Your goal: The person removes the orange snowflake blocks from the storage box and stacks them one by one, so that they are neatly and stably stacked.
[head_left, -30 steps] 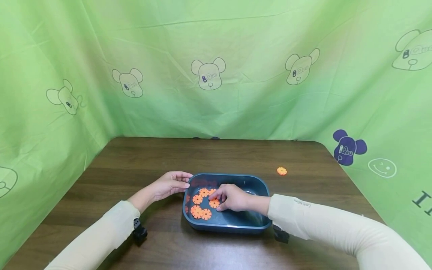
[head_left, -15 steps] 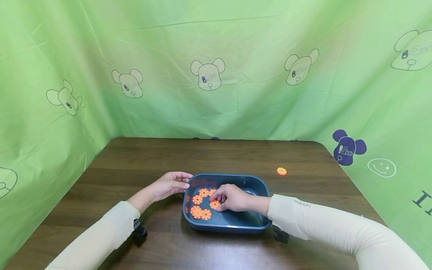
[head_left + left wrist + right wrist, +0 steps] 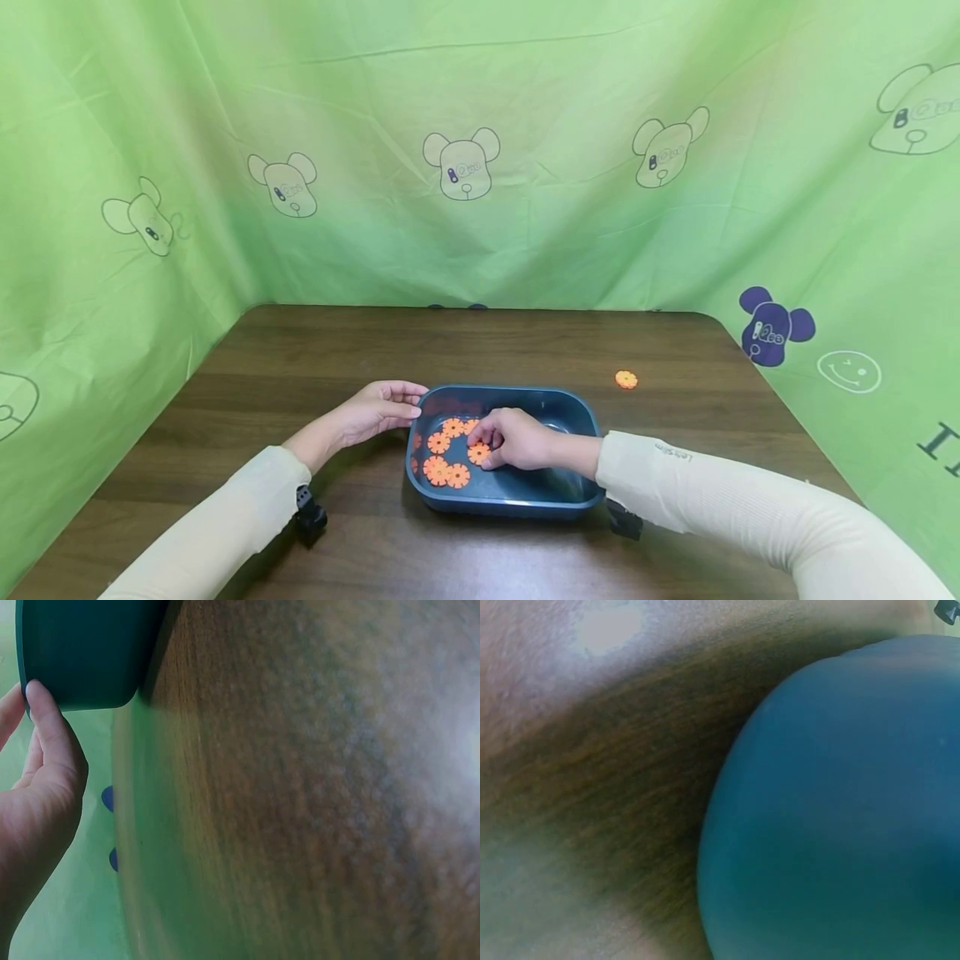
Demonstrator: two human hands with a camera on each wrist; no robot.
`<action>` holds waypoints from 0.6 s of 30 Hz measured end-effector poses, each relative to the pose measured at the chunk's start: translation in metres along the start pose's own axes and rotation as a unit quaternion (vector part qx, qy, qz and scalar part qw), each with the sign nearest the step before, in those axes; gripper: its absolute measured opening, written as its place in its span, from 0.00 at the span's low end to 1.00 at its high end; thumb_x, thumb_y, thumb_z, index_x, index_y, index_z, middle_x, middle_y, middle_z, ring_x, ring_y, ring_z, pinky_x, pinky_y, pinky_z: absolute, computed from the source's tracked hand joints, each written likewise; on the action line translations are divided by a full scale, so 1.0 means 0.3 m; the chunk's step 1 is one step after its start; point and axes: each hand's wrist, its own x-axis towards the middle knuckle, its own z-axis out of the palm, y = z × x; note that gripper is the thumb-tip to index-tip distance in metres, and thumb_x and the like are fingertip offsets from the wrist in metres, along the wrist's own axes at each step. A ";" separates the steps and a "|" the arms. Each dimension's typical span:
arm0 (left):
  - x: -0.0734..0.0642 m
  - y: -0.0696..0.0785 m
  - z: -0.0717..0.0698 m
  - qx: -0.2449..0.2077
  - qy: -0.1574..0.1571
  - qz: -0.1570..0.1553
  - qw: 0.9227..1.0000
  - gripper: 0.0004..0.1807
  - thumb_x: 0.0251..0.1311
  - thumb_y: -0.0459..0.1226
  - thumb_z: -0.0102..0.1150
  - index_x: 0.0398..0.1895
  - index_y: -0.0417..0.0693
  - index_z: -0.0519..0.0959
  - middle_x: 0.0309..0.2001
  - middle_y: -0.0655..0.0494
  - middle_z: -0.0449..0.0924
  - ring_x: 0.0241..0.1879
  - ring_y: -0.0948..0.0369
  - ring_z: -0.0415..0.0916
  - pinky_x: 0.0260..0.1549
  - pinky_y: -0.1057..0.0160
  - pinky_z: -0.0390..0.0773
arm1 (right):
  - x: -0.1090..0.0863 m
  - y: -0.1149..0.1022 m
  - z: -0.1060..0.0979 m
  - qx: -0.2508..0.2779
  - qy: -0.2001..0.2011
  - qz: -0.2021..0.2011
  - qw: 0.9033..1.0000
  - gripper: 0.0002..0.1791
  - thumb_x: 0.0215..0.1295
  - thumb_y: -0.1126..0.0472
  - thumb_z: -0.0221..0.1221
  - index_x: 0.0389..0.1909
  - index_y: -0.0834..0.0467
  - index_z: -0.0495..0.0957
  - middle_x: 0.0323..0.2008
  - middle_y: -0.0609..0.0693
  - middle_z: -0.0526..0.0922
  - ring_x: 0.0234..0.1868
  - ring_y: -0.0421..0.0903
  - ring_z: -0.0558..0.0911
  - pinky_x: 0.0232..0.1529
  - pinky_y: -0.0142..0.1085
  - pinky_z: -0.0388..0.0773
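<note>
A dark blue rectangular plastic bin (image 3: 517, 507) stands on the table. My left hand (image 3: 377, 412) pinches its left rim near the far corner; in the left wrist view the thumb lies on the outer wall. Inside the bin, my right hand (image 3: 521, 440) has its thumb and curled fingers at the edges of an orange notched, flower-shaped disc (image 3: 478, 453) on the floor. Several more such discs (image 3: 438, 442) lie in the left half, some overlapping. The right wrist view shows the bin's outer wall (image 3: 832, 810) and hides that hand.
Another orange flower-shaped disc (image 3: 626, 380) lies alone on the brown wooden table (image 3: 337, 350), beyond the bin to the right. A green printed curtain (image 3: 375, 233) surrounds the table at the back and sides.
The disc at my right fingertips has shifted very slightly to the right. My left hand, the bin and the other discs stay in place.
</note>
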 end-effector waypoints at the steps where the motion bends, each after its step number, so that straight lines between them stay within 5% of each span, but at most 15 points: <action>1: 0.001 0.000 0.000 -0.001 0.001 0.000 1.000 0.26 0.62 0.28 0.60 0.63 0.28 0.67 0.47 0.46 0.76 0.45 0.58 0.77 0.47 0.61 0.80 | 0.000 0.001 0.000 0.001 0.000 0.000 1.000 0.13 0.54 0.68 0.70 0.41 0.56 0.84 0.31 0.47 0.75 0.33 0.45 0.72 0.34 0.36 0.73; 18: 0.004 -0.003 -0.006 -0.003 -0.005 0.002 1.000 0.26 0.62 0.28 0.60 0.62 0.28 0.68 0.46 0.46 0.76 0.45 0.57 0.77 0.46 0.61 0.80 | -0.013 -0.005 -0.051 0.059 -0.005 0.028 0.998 0.15 0.57 0.64 0.69 0.47 0.57 0.82 0.32 0.44 0.80 0.33 0.46 0.76 0.32 0.35 0.77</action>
